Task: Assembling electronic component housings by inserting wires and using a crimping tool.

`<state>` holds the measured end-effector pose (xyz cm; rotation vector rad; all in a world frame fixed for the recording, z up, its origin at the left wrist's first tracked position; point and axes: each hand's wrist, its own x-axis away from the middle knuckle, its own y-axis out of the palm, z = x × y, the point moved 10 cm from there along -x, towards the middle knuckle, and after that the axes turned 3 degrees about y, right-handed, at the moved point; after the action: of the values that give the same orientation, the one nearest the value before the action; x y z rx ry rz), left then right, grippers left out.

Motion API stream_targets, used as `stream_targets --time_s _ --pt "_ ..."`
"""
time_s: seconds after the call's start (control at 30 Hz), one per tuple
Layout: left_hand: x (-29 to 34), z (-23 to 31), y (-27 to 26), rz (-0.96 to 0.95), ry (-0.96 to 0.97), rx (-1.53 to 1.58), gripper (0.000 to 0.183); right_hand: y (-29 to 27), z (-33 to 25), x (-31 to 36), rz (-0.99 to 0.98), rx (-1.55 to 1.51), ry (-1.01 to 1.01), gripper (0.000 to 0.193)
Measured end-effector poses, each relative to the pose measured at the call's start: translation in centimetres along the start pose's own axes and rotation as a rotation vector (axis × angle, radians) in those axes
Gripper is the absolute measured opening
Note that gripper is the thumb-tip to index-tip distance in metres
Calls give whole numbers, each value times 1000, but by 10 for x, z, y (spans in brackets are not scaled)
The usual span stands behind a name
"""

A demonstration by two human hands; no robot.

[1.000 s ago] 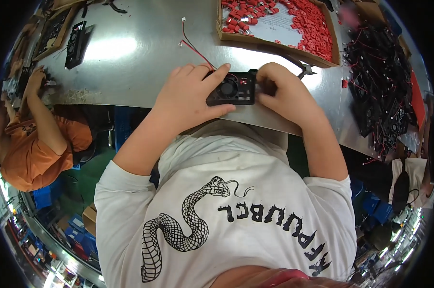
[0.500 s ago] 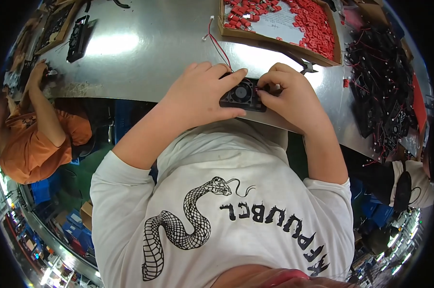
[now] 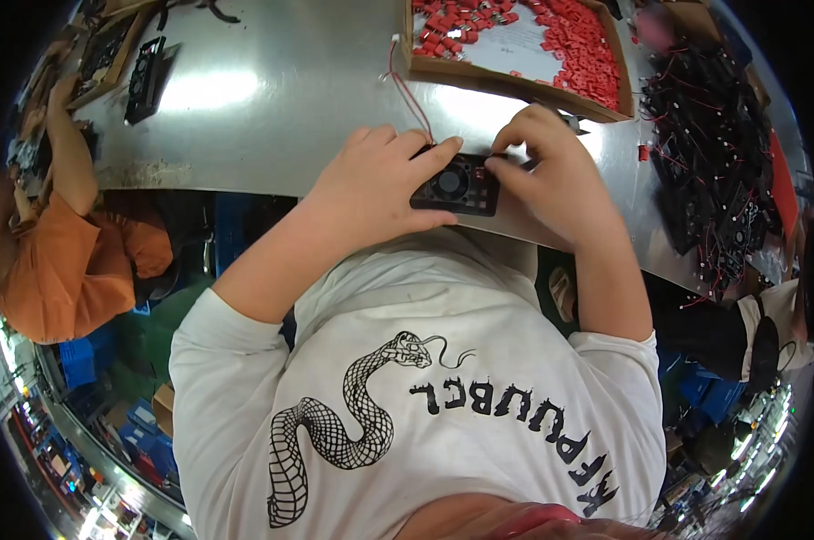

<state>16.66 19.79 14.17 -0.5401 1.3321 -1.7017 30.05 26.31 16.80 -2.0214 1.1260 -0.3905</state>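
Observation:
My left hand [image 3: 380,184] is closed on a black fan bracket [image 3: 484,205] at the table's near edge, thumb along its near side and fingers at its far side. A small round fan [image 3: 450,182] sits in the bracket's left part; a small red piece [image 3: 479,173] shows to its right. Thin red and black wires [image 3: 407,90] run from the far side to a white connector on the table. My right hand [image 3: 556,171] is curled at the bracket's right end, thumb and forefinger pinched by its far right corner; what lies between the fingertips is hidden.
A cardboard tray [image 3: 515,83] of small red parts lies beyond my hands. Dark pliers [image 3: 580,126] are partly hidden behind my right hand. Many wired black fan units [image 3: 713,162] are heaped at right. Another black unit [image 3: 144,81] lies at left, near a co-worker in an orange shirt [image 3: 69,270].
My right fingertips have shifted from the bracket's right part toward its far right corner, uncovering the red piece. My left hand keeps its hold. The co-worker's arm at left has moved farther away.

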Motion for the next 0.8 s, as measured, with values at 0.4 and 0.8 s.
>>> stream_targets --time_s 0.4,0.8 --pt "7 6 3 32 -65 1 77 -63 125 -110 -48 625 85 24" --pt "11 2 5 66 -55 -5 77 -17 -16 -10 31 248 -340 21"
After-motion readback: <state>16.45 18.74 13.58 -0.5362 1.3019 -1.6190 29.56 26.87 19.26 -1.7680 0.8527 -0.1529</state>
